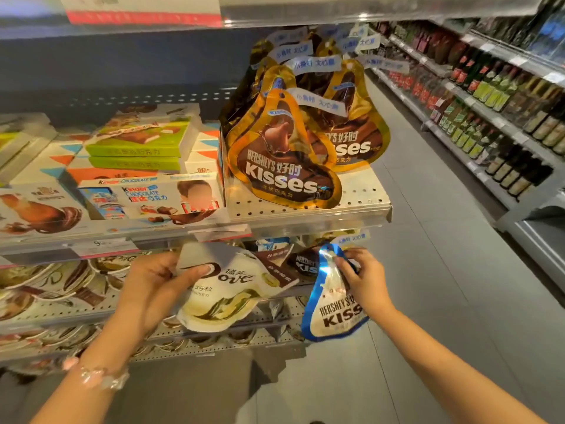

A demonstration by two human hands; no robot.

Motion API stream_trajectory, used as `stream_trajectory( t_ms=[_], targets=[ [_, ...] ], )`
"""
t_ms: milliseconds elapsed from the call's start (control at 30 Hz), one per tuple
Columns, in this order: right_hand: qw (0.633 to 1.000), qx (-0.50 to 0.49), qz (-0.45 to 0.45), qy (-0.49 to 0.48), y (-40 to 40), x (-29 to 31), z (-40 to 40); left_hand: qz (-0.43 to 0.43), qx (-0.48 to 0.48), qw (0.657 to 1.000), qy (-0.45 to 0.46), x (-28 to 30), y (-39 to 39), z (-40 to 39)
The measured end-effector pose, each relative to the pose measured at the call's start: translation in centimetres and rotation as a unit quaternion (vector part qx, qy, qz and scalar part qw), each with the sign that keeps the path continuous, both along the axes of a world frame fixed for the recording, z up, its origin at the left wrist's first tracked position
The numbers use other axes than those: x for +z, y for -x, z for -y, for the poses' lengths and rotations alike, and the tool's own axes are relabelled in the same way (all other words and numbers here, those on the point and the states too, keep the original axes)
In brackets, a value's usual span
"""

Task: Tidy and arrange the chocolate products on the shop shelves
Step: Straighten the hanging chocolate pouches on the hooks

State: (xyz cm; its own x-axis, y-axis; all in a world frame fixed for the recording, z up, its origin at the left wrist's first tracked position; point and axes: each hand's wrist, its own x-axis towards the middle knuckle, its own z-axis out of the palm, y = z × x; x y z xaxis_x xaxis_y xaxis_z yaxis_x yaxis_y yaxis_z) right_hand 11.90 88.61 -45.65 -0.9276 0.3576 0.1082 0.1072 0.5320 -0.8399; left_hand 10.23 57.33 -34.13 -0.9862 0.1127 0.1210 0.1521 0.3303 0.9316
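The left hand's (156,289) fingers (195,272) are clamped on the upper edge of a white Dove pouch (220,298), thumb across its front, while the right hand (362,283) pinches the top of a blue-rimmed Hershey's Kisses pouch (333,313), which hangs long axis downward. Both pouches are held just in front of the lower shelf (214,347), the right hand nearer its open end, where more blue pouches seem to sit, though that corner is dim. Above, gold Kisses pouches (284,160) stand beside Kinder boxes (153,194).

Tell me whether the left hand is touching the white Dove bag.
Touching. The head view shows the left hand gripping the white Dove bag, its thumb lying across the bag's front by the logo.
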Motion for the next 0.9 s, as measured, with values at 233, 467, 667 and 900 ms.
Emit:
stream_trajectory(
  t_ms=[233, 467, 667, 900],
  targets=[
    [0.993, 0.067, 0.066, -0.076, 3.4, -2.3, -0.8, 0.012, -0.008, 1.000, -0.020, 0.3, 0.1, 0.0],
    [0.986, 0.043, 0.101, -0.126, 3.6, -2.9, -0.1, 0.002, -0.004, 1.000, -0.013, 0.6, -0.5, 0.5],
    [0.984, 0.102, 0.017, -0.143, 0.8, 1.3, 0.0, -0.007, 0.014, 1.000, -0.009, 1.4, -0.8, 1.3],
    [0.984, 0.109, -0.072, -0.119, -3.7, 10.5, -1.6, -0.007, 0.034, 0.999, -0.009, 3.0, -1.0, 1.2]
  ],
)
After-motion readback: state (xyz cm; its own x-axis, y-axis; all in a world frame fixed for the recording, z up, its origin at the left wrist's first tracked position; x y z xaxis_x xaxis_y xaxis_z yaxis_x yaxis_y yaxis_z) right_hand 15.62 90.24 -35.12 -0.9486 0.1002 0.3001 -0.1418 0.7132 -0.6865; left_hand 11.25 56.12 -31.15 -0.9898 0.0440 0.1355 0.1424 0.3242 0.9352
